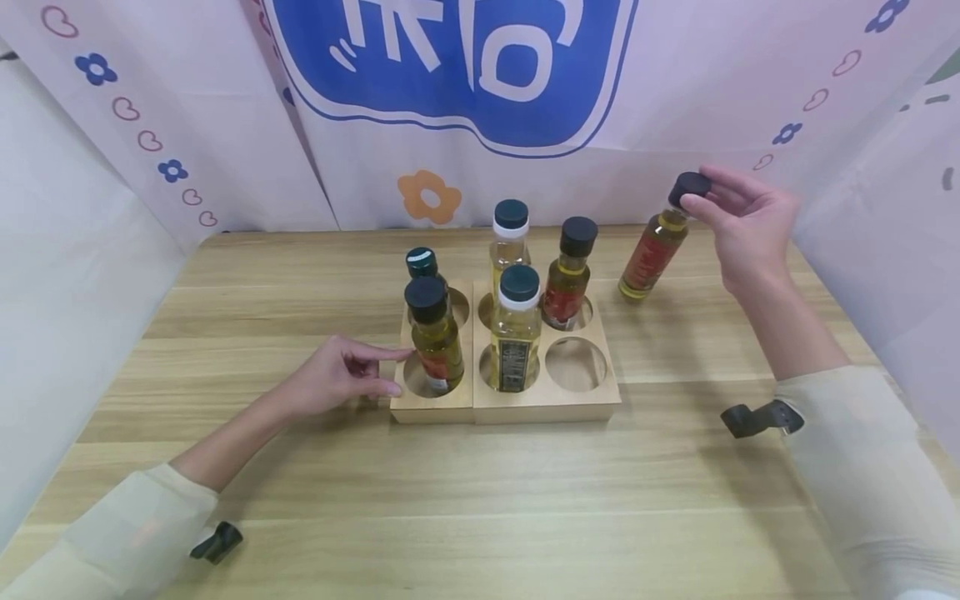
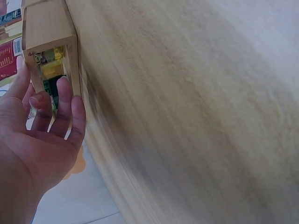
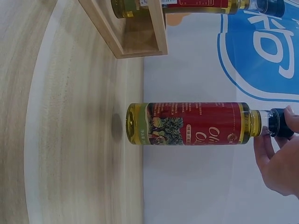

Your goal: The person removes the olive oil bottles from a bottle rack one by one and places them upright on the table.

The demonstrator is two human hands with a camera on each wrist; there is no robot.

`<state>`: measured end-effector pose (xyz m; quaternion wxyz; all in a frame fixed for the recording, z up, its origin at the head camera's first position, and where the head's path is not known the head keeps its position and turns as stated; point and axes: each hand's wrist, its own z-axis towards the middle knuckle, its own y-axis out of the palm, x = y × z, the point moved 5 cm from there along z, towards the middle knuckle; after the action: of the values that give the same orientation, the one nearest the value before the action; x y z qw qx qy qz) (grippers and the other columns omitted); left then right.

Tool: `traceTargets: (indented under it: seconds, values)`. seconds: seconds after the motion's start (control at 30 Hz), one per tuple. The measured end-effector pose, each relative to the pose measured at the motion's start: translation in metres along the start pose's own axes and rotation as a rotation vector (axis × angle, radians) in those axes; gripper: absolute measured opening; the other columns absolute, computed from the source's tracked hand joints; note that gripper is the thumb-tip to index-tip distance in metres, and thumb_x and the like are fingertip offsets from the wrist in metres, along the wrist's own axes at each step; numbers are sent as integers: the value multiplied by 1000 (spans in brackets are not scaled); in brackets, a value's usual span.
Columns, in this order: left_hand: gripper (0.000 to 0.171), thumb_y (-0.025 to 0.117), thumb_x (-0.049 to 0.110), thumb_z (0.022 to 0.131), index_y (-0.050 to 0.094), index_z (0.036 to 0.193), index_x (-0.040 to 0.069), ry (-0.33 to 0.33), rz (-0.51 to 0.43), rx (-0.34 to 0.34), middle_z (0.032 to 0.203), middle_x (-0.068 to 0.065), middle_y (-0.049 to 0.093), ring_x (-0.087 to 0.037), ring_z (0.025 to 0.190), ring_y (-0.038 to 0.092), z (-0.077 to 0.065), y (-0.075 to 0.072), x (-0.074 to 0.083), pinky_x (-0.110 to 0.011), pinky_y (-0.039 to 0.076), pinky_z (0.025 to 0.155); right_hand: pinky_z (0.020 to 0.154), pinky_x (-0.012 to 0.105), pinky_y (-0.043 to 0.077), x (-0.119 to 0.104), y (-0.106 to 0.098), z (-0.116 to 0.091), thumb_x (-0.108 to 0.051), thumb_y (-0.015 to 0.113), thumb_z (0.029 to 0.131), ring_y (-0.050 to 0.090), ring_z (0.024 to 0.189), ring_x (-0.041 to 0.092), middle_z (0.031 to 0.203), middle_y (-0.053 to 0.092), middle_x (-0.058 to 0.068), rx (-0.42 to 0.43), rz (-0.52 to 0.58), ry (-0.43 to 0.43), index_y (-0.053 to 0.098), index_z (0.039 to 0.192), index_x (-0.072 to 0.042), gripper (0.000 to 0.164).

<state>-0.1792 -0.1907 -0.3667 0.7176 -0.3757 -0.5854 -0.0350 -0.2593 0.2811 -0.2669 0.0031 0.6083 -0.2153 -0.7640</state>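
Note:
My right hand (image 1: 753, 221) grips an olive oil bottle (image 1: 651, 260) by its black cap, to the right of the rack. The bottle has a red label and leans slightly; I cannot tell whether its base (image 3: 136, 123) touches the table. My left hand (image 1: 348, 375) touches the left end of the wooden rack (image 1: 543, 412), its fingertips (image 2: 77, 109) at the side opening. Several oil bottles stand in the rack's round holes, among them a red-labelled bottle (image 1: 438, 350) near the left hand and a green-capped clear bottle (image 1: 516, 346). Wood shows through the front right hole (image 1: 576, 365).
The rack stands on a wood-grain table (image 1: 487, 508). Behind the table hangs a white backdrop (image 1: 660, 108) with a blue sign and flower prints. Black straps (image 1: 761, 418) sit at the cuffs of both sleeves.

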Motion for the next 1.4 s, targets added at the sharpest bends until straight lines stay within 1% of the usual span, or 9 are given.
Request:
traceTargets:
  seconds: [0.23,0.47,0.53,0.63,0.73,0.83,1.1,1.27,1.4]
  values:
    - [43,83,5,87,70,127,-4,-26,5,-2,61,-13,57,-7,53,40,-1,-1,1,-23,33,47,90,22,57,5,1,4,16,85,75,74,99,17,101,80,5,8,-19,7,78,110,-2,39]
    - [43,83,4,87,70,127,-5,-16,8,-3,61,-14,58,-6,52,40,0,0,0,-23,33,46,90,22,57,10,1,9,15,84,77,74,101,17,104,79,5,22,-34,18,78,111,-3,39]
    - [43,83,3,86,70,127,-5,-12,7,-2,60,-14,57,-6,52,39,0,0,0,-23,33,46,90,21,57,11,2,10,14,83,79,74,102,17,107,79,7,23,-39,25,78,111,-4,38]
    - [43,83,3,86,70,127,-5,-9,5,-2,60,-14,56,-6,52,40,0,0,0,-23,34,46,92,21,56,13,3,12,14,82,80,73,105,17,116,76,11,25,-47,37,77,113,-4,38]
    - [43,83,3,86,70,127,-5,-19,-1,-3,61,-14,57,-7,53,42,0,0,0,-23,35,46,92,21,56,15,4,14,13,81,82,72,110,18,125,72,15,33,-60,48,77,115,-4,38]
    - [43,83,4,87,70,127,-5,-28,-7,-4,62,-14,58,-8,54,44,0,0,1,-23,37,47,92,21,56,16,6,17,13,80,82,71,113,19,129,70,17,40,-55,60,77,116,-4,38]
    - [44,82,2,86,69,127,-6,-17,-14,-5,62,-13,61,-7,53,44,0,0,1,-23,37,46,92,22,56,20,9,23,16,80,81,71,111,20,126,71,17,51,-28,65,77,114,-3,39]
    - [45,82,2,86,68,127,-7,-17,-17,-3,62,-12,61,-7,53,44,0,0,1,-23,36,46,92,22,56,22,10,25,14,81,81,71,110,19,127,70,18,47,-42,64,77,114,-3,38]
    - [45,83,2,86,68,128,-7,-26,-16,-2,62,-13,61,-11,52,47,0,0,1,-23,36,46,93,21,56,23,12,27,13,81,82,71,112,19,129,69,17,34,-66,70,74,120,-2,41]
